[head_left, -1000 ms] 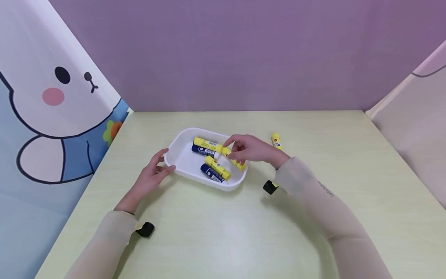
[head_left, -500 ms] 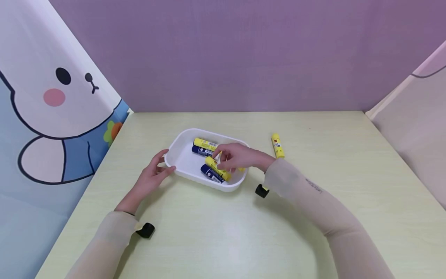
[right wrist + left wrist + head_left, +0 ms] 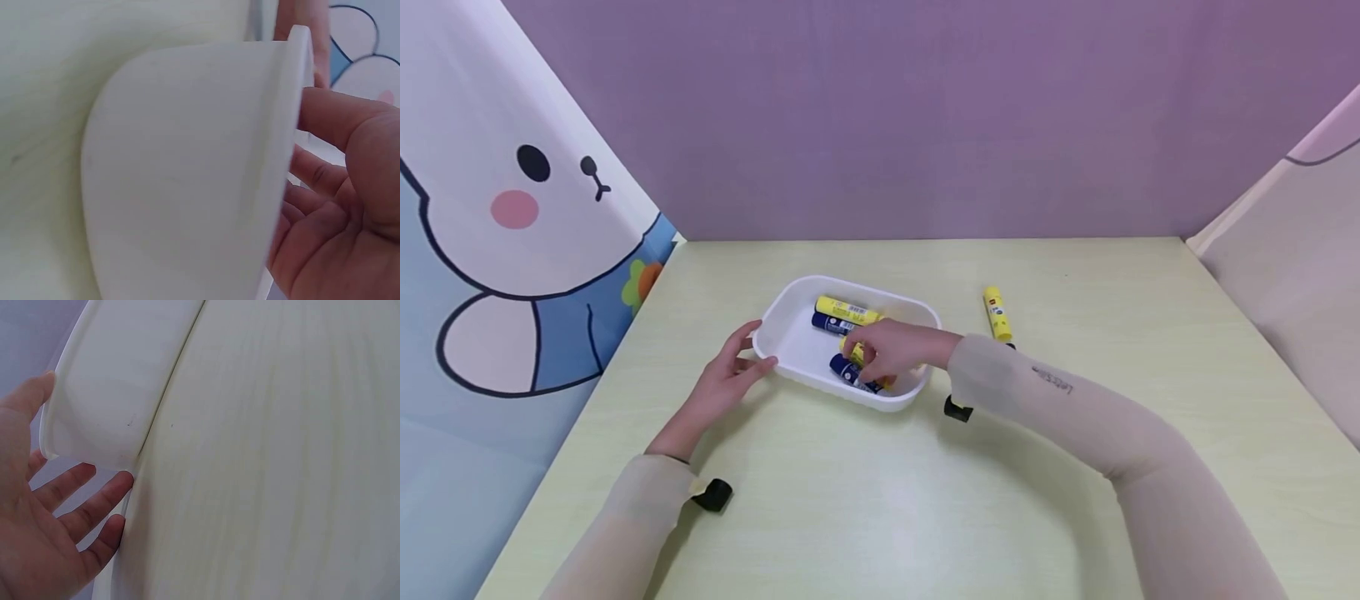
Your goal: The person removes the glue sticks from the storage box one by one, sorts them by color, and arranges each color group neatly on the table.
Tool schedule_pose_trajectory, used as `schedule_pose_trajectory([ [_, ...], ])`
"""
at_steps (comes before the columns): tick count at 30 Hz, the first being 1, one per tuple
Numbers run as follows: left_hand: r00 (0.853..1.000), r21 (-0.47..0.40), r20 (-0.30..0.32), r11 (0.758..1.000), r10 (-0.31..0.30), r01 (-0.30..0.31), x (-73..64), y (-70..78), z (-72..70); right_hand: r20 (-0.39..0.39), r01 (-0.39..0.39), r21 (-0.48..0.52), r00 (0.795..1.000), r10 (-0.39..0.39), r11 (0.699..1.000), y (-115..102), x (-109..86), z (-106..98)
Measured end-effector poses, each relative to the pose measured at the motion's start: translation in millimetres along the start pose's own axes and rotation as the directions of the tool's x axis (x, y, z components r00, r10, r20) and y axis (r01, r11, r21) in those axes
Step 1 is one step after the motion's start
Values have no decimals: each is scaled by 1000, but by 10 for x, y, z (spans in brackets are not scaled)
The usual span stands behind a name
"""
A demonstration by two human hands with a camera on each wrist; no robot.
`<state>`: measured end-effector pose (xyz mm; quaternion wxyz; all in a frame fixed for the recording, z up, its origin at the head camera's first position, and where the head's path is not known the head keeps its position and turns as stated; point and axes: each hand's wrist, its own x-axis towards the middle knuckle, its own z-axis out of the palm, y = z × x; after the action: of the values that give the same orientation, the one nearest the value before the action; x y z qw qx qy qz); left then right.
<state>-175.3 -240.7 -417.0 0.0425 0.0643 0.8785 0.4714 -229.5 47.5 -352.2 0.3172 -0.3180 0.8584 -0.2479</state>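
A white plastic tray (image 3: 793, 337) holds several yellow and dark blue glue sticks. My left hand (image 3: 727, 375) touches the tray's left end from outside, thumb on the rim and fingers loosely spread, as the left wrist view of the tray wall (image 3: 112, 394) shows. Inside the tray, my right hand (image 3: 891, 346) bends its fingers over a yellow glue stick (image 3: 852, 348) and a dark blue glue stick (image 3: 847, 370). Its fingertips are partly hidden, and in the right wrist view the tray's side (image 3: 181, 169) covers them. Another yellow glue stick (image 3: 847, 310) lies along the far side.
On the pale wooden table (image 3: 850, 500), one more yellow glue stick (image 3: 997, 314) lies right of the tray, beyond my right forearm. A purple backdrop (image 3: 925, 125) stands at the back, and a cartoon-printed cloth (image 3: 490, 333) hangs on the left.
My right hand has moved left and nearer to me within the tray, from the yellow glue stick at its right end to the middle ones. The left hand and the tray stay put.
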Motion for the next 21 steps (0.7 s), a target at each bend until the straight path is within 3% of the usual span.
schedule_pose_trajectory([
  [10,1000,-1,-2,1000,-10,10,4,-39,28,88,-64,-76,994,70,995,-76,104,81],
  [21,1000,2,1,1000,3,-3,-4,-43,7,100,-69,-20,992,71,997,-72,110,99],
])
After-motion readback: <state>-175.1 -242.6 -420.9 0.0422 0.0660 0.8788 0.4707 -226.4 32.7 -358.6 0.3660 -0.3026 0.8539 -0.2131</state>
